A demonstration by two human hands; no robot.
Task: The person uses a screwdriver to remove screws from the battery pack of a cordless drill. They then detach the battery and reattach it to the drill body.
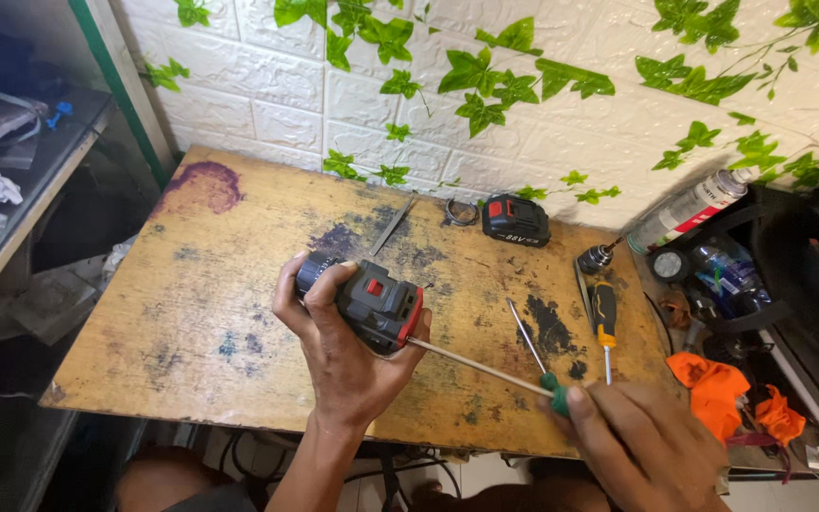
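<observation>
Left hand [338,346], grip clamped on grey-and-red drill body [372,303] above stained worktop [191,313]; right hand [642,446], grip closed on green-handled screwdriver [485,368], tip at drill body; black battery pack [516,220] well apart.

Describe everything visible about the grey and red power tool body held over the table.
The grey and red plastic-looking power tool body is a chunky block with a dark ribbed round end, a small red button on top and a red rim at its other end. The left hand grips it, tilted, above the stained wooden table. A green-handled screwdriver, held by the right hand, meets its red-rimmed end.
</observation>
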